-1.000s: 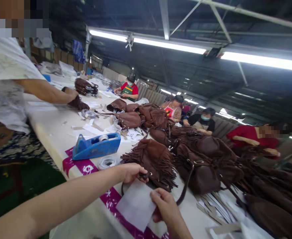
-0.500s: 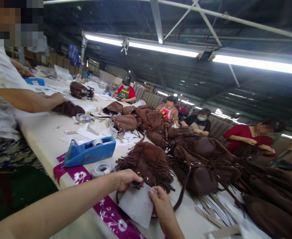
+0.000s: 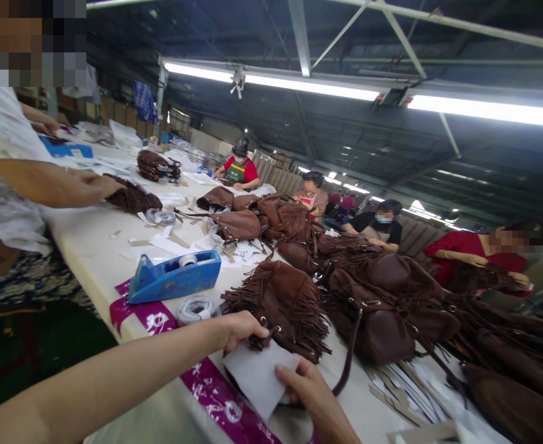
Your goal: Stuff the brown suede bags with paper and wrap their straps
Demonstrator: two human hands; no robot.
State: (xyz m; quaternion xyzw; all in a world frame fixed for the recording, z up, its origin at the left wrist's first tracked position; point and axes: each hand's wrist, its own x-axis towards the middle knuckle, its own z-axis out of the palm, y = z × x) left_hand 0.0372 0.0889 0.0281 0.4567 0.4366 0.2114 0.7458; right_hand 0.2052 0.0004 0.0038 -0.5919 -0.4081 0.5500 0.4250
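A brown fringed leather bag (image 3: 281, 296) lies at the table's near edge, its gold-rimmed eyelets facing me. My left hand (image 3: 241, 330) is closed, pinching the bag's dark drawstring (image 3: 260, 340) by the eyelets. Just below, a white sheet of paper (image 3: 257, 376) hangs over the bag's near part. Thumb and fingers of my right hand (image 3: 302, 382) grip the paper's right edge. The brown strap (image 3: 349, 357) curves out to the right of the bag. What lies under the paper is hidden.
Left of the bag are a blue tape dispenser (image 3: 176, 276) and a coil of clear grey strip (image 3: 196, 308). More brown bags (image 3: 373, 308) are heaped to the right. Purple printed tape (image 3: 216, 391) runs along the table edge. A co-worker's arm (image 3: 44, 182) reaches in from the left; several people work opposite.
My right hand has shifted slightly down, and more of the paper's upper right corner shows. My left hand keeps its pinch on the drawstring. The whole view has moved a little.
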